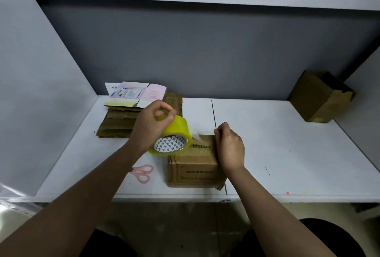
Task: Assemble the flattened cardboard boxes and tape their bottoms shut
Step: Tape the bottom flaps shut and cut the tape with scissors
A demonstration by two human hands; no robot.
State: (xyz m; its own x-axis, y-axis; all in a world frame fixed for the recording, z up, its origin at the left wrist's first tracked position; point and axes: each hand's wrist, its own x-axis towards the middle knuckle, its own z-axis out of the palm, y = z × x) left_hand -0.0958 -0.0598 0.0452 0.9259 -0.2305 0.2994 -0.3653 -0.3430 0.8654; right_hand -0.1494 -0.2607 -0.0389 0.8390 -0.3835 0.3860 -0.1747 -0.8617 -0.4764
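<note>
The left hand [153,122] gripped the yellowish tape roll [171,136], fingers curled over its top rim, holding it just above the left end of the assembled cardboard box [194,166]. The right hand [230,146] pinched the free end of the clear tape strip [198,134] at the box's far right edge, fingers closed tight on it. The strip ran left to right between the two hands, across the box's upturned face, so the coming press-down looked to depend on laying it along the flap seam directly beneath; the right hand sat nearer that seam. The roll's core carried a pattern of dark triangles, no brand readable. Print on the box's near side was too blurred to read. Pink scissors [143,173] lay left of the box, a stack of flattened cardboard [117,124] farther back
</note>
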